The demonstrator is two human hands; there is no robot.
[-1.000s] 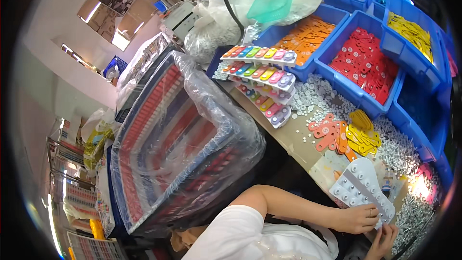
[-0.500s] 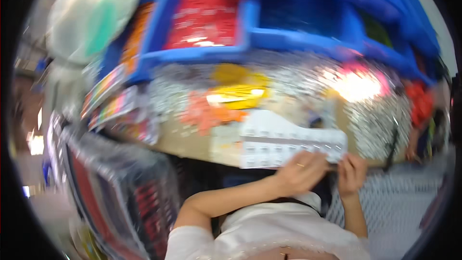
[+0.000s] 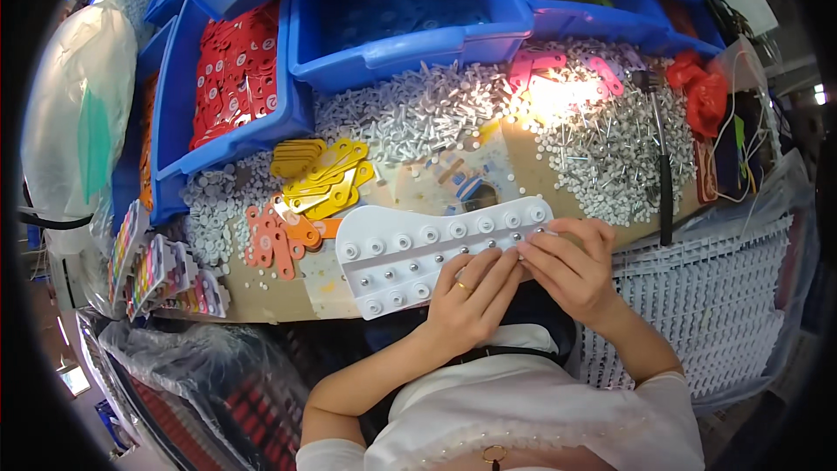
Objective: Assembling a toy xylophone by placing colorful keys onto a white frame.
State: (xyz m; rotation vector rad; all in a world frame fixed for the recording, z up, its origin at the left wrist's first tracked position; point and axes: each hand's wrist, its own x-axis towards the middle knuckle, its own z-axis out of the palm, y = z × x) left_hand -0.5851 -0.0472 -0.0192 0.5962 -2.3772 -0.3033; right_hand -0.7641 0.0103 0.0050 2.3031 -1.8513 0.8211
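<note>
White board [image 3: 418, 257], studded with round sockets and metal pins, lies at the table's near edge under both hands. Left hand [image 3: 471, 296] rests on its lower edge, fingers loosely curled, flat on the surface. Right hand [image 3: 571, 266] pinches at the board's right end, fingertips [image 3: 530, 249] together on a pin. Beyond lie orange tags [image 3: 279, 240], yellow tags [image 3: 327, 179], white rivets [image 3: 418, 113] and blue bins [image 3: 392, 26].

Bright and sharp at centre; harsh glare burns out the heap of small white plastic pegs [image 3: 558, 100] near the table's far edge, perhaps from a lamp; fisheye rim bends, darkens.
</note>
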